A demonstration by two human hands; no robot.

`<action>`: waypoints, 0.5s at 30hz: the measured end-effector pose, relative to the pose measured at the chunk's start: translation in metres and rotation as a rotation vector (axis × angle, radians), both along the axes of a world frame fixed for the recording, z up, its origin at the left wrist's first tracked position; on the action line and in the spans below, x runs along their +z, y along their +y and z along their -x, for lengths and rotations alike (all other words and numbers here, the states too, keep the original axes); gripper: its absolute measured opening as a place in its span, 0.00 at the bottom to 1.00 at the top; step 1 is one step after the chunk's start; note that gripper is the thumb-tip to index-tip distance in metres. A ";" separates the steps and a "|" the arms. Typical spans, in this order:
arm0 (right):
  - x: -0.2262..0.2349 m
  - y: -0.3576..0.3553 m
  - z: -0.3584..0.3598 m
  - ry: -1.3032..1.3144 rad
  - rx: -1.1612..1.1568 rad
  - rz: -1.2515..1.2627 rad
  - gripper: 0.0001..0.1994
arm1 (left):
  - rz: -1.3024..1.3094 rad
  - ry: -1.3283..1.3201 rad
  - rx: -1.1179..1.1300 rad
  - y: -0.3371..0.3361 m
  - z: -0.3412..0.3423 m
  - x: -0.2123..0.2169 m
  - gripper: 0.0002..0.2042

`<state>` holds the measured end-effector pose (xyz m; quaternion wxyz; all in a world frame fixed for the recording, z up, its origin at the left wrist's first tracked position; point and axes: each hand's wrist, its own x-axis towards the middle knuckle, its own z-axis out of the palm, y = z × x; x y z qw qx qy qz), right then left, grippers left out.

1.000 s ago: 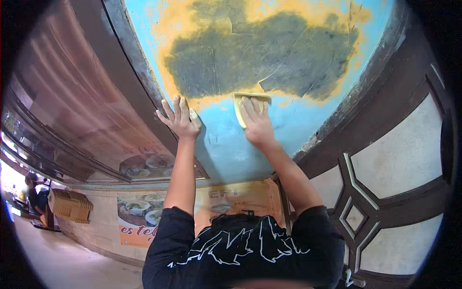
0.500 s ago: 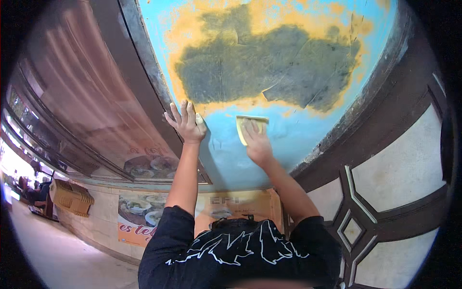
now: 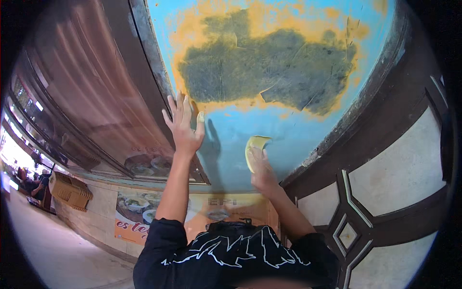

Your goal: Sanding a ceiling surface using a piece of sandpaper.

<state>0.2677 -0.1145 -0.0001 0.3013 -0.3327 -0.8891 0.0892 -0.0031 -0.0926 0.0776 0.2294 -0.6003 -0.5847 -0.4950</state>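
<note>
Head view shows both arms raised to a blue painted wall (image 3: 288, 130) whose upper part is worn to yellow and a dark grey-green patch (image 3: 269, 67). Left hand (image 3: 184, 126) lies flat against the wall at the blue panel's left edge, fingers spread apart and holding nothing. Right hand (image 3: 262, 168) presses a yellow sheet of sandpaper (image 3: 255, 147) onto the blue paint below the grey patch, fingers laid together over the sheet's lower part, with its top edge curling out past the fingertips. Both hands sit near each other, apart, the right one lower. Black shirt (image 3: 236, 255) with white line print fills the lower edge. Brown shutters (image 3: 91, 96) run along the left, and dark trim with pale panels (image 3: 399, 173) stands at the right.
</note>
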 end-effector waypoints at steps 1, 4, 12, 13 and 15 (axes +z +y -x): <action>0.013 -0.003 -0.010 -0.057 -0.057 -0.016 0.30 | -0.059 0.010 -0.066 0.001 -0.010 0.021 0.29; 0.044 -0.012 -0.024 0.041 -0.008 -0.109 0.30 | -0.170 0.174 -0.119 -0.004 -0.004 0.087 0.27; 0.121 -0.032 -0.024 0.046 -0.042 -0.330 0.30 | -0.284 0.322 -0.034 -0.003 0.009 0.244 0.28; 0.132 -0.029 -0.022 0.045 -0.053 -0.382 0.31 | -0.266 0.308 -0.054 -0.006 0.001 0.253 0.28; 0.162 -0.026 -0.013 0.059 -0.056 -0.484 0.31 | -0.249 0.303 -0.067 -0.005 -0.003 0.263 0.28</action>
